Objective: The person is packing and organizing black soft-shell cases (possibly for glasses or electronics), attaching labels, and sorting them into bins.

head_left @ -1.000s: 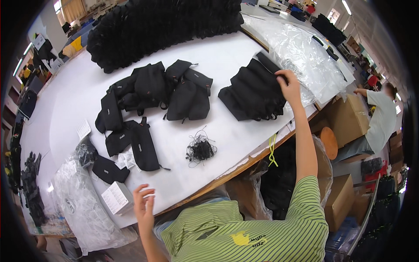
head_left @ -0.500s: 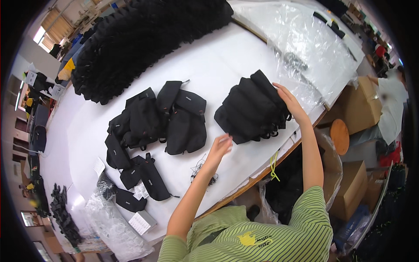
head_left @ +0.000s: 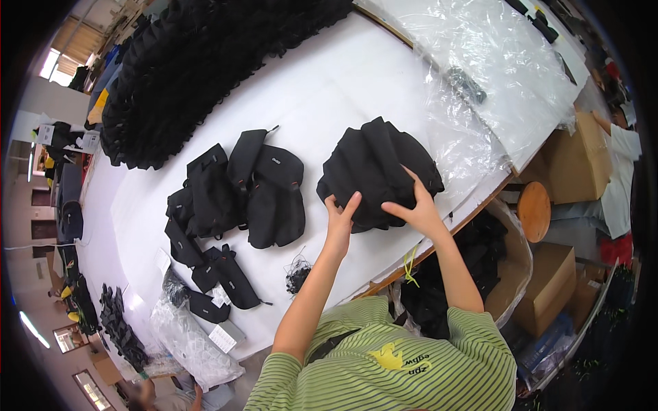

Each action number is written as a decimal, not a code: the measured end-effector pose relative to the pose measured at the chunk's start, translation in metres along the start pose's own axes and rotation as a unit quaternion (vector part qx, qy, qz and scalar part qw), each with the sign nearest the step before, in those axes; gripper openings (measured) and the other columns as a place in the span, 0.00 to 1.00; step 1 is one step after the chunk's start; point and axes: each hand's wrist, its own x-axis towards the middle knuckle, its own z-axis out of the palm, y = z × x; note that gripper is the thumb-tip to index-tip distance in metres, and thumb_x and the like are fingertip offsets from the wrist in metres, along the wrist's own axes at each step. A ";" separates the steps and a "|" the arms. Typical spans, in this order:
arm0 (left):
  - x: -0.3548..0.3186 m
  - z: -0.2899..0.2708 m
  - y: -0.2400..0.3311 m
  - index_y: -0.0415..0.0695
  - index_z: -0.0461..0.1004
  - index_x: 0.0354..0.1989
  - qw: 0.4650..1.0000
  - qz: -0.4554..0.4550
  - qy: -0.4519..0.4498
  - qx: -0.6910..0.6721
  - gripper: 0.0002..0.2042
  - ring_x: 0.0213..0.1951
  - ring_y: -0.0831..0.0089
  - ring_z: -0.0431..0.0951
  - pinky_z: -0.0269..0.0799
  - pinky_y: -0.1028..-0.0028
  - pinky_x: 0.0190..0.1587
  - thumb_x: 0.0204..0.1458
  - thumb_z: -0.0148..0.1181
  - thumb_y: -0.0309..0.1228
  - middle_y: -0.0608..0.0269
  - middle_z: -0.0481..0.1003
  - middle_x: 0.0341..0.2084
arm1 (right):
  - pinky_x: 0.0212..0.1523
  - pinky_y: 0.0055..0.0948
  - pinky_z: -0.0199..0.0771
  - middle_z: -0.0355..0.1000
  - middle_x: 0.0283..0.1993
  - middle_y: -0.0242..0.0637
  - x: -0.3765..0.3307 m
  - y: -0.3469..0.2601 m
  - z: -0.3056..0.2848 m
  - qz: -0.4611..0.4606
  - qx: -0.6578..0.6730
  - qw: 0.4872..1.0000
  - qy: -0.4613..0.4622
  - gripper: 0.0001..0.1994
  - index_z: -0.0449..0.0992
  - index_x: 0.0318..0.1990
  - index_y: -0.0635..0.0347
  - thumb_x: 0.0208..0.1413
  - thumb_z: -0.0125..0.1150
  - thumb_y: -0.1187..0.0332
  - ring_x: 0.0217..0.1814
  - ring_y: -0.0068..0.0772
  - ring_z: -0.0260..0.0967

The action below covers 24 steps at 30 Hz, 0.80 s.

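Stack of black bags [head_left: 379, 172], lying on the white surface [head_left: 329, 89] right of centre, just in from the near edge. Reached from the near side: left hand [head_left: 340, 214] pressed against the stack's near-left flank, fingers [head_left: 352, 203] raised and spread, flat on the fabric rather than closed round it; right hand [head_left: 414, 205] laid over the near-right part, fingers splayed on top, likewise resting, not clamped. Stack therefore directly ahead of both hands, a little farther in, with each hand touching it and neither plainly nearer. Long axis hard to judge in so rounded a heap; seemingly running from near left to far right. One such stack; number of bags within it not countable. To the left, a loose group of black pouches [head_left: 236, 192], several overlapping, exact number unclear, well apart from the stack. Nearer and left of the hands, one small tangle of black cords [head_left: 297, 272]. Farther left still, clear plastic bags [head_left: 192, 342] at the near-left corner. Along the far left, one long heap of black goods [head_left: 199, 61]. To the right, a sheet of clear plastic film [head_left: 493, 75] spread over the surface's right end. Beyond the right edge, one round wooden stool [head_left: 533, 211] and cardboard boxes [head_left: 555, 288].
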 end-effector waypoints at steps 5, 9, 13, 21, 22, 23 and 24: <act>-0.015 -0.004 0.018 0.41 0.51 0.59 1.000 0.024 0.005 0.009 0.37 0.56 0.66 0.65 0.59 0.70 0.58 0.48 0.67 0.43 0.53 0.65 0.52 | 0.66 0.33 0.53 0.58 0.66 0.44 -0.006 -0.021 0.023 -0.062 -0.063 0.996 -0.021 0.41 0.59 0.63 0.63 0.42 0.73 0.62 0.67 0.40 0.56; -0.058 -0.056 0.014 0.41 0.45 0.65 0.995 0.087 -0.040 -0.008 0.40 0.61 0.62 0.62 0.56 0.66 0.62 0.49 0.66 0.36 0.49 0.61 0.58 | 0.67 0.37 0.51 0.54 0.68 0.42 -0.031 -0.046 0.046 -0.100 -0.057 0.989 -0.093 0.39 0.63 0.63 0.55 0.40 0.73 0.60 0.70 0.43 0.51; -0.091 -0.100 0.007 0.38 0.44 0.66 0.996 0.072 0.014 -0.052 0.42 0.60 0.62 0.64 0.59 0.67 0.61 0.49 0.65 0.37 0.48 0.63 0.57 | 0.67 0.42 0.50 0.53 0.69 0.44 -0.052 -0.033 0.088 -0.102 -0.027 0.978 -0.179 0.39 0.61 0.64 0.53 0.42 0.71 0.55 0.70 0.48 0.49; -0.064 -0.117 -0.039 0.31 0.47 0.60 0.943 0.106 0.186 0.255 0.49 0.55 0.56 0.67 0.63 0.67 0.57 0.38 0.75 0.44 0.42 0.62 0.53 | 0.62 0.45 0.55 0.61 0.60 0.46 -0.055 0.013 0.081 -0.095 -0.186 0.968 -0.142 0.29 0.69 0.56 0.54 0.45 0.68 0.57 0.63 0.50 0.56; -0.064 -0.116 -0.041 0.31 0.47 0.60 0.943 0.106 0.191 0.252 0.49 0.55 0.56 0.67 0.63 0.67 0.57 0.38 0.75 0.44 0.42 0.62 0.53 | 0.61 0.45 0.56 0.62 0.58 0.46 -0.046 -0.003 0.066 -0.144 -0.189 0.968 -0.081 0.27 0.71 0.54 0.53 0.45 0.67 0.57 0.62 0.49 0.57; -0.063 -0.115 -0.043 0.31 0.46 0.61 0.931 0.121 0.204 0.278 0.50 0.56 0.56 0.66 0.62 0.67 0.58 0.37 0.75 0.44 0.42 0.61 0.54 | 0.62 0.45 0.55 0.62 0.58 0.46 -0.035 -0.014 0.051 -0.170 -0.249 0.954 0.007 0.27 0.71 0.54 0.51 0.44 0.68 0.59 0.62 0.49 0.57; -0.064 -0.115 -0.043 0.31 0.45 0.61 0.918 0.136 0.215 0.305 0.51 0.57 0.55 0.65 0.61 0.67 0.58 0.37 0.75 0.44 0.41 0.60 0.55 | 0.62 0.44 0.55 0.63 0.57 0.47 -0.023 -0.017 0.039 -0.194 -0.305 0.927 0.097 0.27 0.72 0.54 0.49 0.42 0.68 0.60 0.62 0.49 0.57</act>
